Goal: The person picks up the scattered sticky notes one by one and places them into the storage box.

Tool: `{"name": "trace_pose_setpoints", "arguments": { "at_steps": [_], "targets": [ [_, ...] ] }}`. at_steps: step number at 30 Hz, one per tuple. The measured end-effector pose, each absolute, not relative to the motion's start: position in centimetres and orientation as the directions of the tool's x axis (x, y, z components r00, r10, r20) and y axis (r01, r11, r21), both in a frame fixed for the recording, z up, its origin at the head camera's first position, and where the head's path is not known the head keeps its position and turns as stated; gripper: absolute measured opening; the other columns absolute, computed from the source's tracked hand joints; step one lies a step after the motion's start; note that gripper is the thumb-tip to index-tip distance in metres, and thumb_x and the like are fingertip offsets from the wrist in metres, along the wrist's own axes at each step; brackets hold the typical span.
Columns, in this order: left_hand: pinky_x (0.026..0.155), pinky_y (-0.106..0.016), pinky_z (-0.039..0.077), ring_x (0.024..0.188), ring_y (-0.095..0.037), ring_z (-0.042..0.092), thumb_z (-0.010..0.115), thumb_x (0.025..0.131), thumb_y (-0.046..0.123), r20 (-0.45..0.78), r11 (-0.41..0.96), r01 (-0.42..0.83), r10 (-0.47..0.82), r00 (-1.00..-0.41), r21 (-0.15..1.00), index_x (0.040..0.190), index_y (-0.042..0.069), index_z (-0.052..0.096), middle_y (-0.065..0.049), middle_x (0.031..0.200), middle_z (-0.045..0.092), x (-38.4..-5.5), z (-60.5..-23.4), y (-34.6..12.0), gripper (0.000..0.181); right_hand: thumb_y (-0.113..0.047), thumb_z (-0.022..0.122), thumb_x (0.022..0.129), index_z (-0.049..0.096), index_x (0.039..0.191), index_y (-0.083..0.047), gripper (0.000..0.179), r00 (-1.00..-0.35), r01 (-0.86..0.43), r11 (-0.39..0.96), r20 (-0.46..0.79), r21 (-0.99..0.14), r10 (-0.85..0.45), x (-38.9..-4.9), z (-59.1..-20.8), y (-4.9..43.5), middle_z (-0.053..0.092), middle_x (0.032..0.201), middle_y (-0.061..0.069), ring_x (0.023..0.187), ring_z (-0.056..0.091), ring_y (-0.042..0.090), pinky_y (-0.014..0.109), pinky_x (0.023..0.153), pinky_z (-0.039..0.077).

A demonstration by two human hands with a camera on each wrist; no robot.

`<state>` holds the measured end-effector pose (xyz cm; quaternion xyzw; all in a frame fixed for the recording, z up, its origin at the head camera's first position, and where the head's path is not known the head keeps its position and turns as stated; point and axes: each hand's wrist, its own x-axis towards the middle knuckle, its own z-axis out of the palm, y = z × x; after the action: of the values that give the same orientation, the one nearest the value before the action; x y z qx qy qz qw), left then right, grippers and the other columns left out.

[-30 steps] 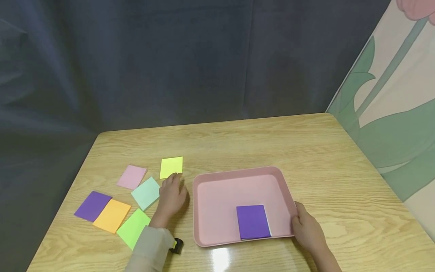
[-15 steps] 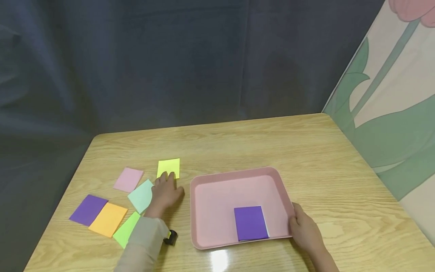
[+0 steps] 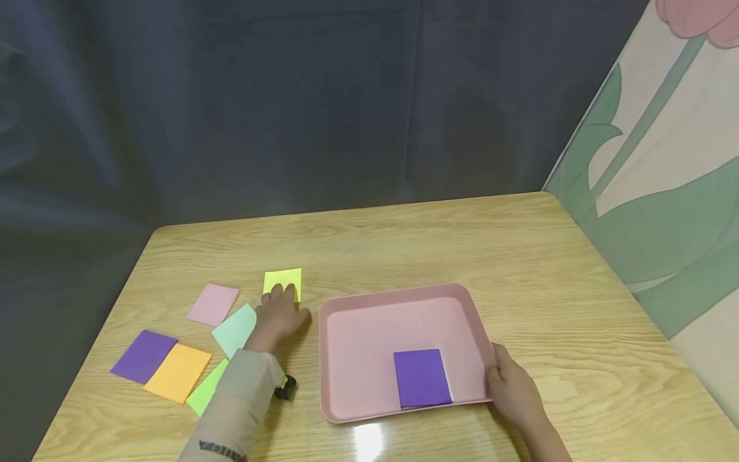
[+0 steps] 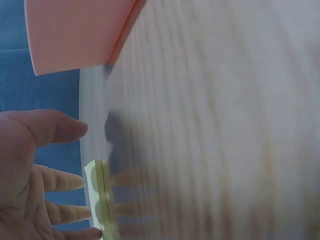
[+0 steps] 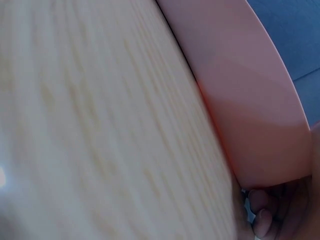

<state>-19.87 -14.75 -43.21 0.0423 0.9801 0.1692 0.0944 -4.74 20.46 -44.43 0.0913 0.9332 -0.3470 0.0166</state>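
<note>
My left hand (image 3: pixel 281 314) reaches to the yellow sticky note pad (image 3: pixel 283 278), fingers extended over its near part and thumb held apart. In the left wrist view the fingertips are at the face of the yellow pad (image 4: pixel 104 200); the thumb points past it without touching. My right hand (image 3: pixel 512 388) grips the right wall of the pink tray (image 3: pixel 369 301), thumb on the inner side and fingers outside and under, as the right wrist view shows at the tray wall (image 5: pixel 250 100). A purple sticky note pad (image 3: pixel 423 378) lies inside the tray against its near wall.
Left of my left hand lie a pink pad (image 3: pixel 213 305), a mint pad (image 3: pixel 233 328), a second purple pad (image 3: pixel 144 356), an orange pad (image 3: pixel 178 373) and a green pad (image 3: pixel 204 391), the last partly behind my sleeve. A dark curtain (image 3: pixel 317 109) hangs beyond the wooden table (image 3: pixel 416 244).
My left hand has moved slightly left and forward, its fingers now spread over the yellow pad. The right hand keeps its grip on the tray. The whole view has shifted a little.
</note>
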Motion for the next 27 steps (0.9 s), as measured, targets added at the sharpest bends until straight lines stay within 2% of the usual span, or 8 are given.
{"name": "trace_pose_setpoints", "arguments": {
  "at_steps": [6,13,18,27],
  "targets": [
    [0.079,-0.059,0.026,0.105,-0.045,0.028,0.047,0.073,0.025,-0.201,0.932,0.022,0.101,-0.974,0.361,0.124,-0.004,0.035,-0.025,0.117,0.032,-20.5,-42.9,-14.9,0.059,-0.007,0.028,0.089,0.035,0.125,0.002,0.038,-0.980,0.197,0.731,-0.117,-0.654,0.159,-4.8,-44.4,20.5,0.047,0.113,0.029,0.100,0.047,0.043,0.052,0.078,0.037],
    [0.084,-0.064,0.017,0.112,-0.046,0.019,0.048,0.075,0.027,-0.242,0.928,-0.004,0.093,-0.966,0.372,0.129,-0.005,0.027,-0.028,0.126,0.023,-21.1,-42.9,-15.1,0.067,-0.007,0.029,0.088,0.035,0.125,0.002,0.038,-0.980,0.200,0.728,-0.120,-0.655,0.161,-4.7,-44.5,20.5,0.048,0.112,0.030,0.099,0.048,0.042,0.051,0.077,0.038],
    [0.084,-0.065,0.014,0.115,-0.047,0.015,0.048,0.078,0.029,-0.264,0.934,-0.018,0.083,-0.961,0.358,0.131,-0.005,0.024,-0.029,0.128,0.019,-21.3,-42.9,-15.0,0.067,-0.007,0.030,0.088,0.036,0.124,0.003,0.038,-0.980,0.197,0.738,-0.109,-0.646,0.166,-4.7,-44.5,20.5,0.050,0.110,0.029,0.094,0.052,0.040,0.050,0.075,0.040],
    [0.086,-0.064,0.014,0.113,-0.055,0.014,0.046,0.086,0.032,-0.309,0.948,-0.059,0.043,-0.950,0.311,0.134,-0.002,0.017,-0.033,0.133,0.007,-21.8,-43.1,-14.9,0.066,-0.007,0.030,0.088,0.036,0.124,0.003,0.038,-0.979,0.201,0.732,-0.111,-0.651,0.169,-4.7,-44.4,20.4,0.049,0.111,0.030,0.096,0.050,0.041,0.050,0.076,0.040]
  ]
}}
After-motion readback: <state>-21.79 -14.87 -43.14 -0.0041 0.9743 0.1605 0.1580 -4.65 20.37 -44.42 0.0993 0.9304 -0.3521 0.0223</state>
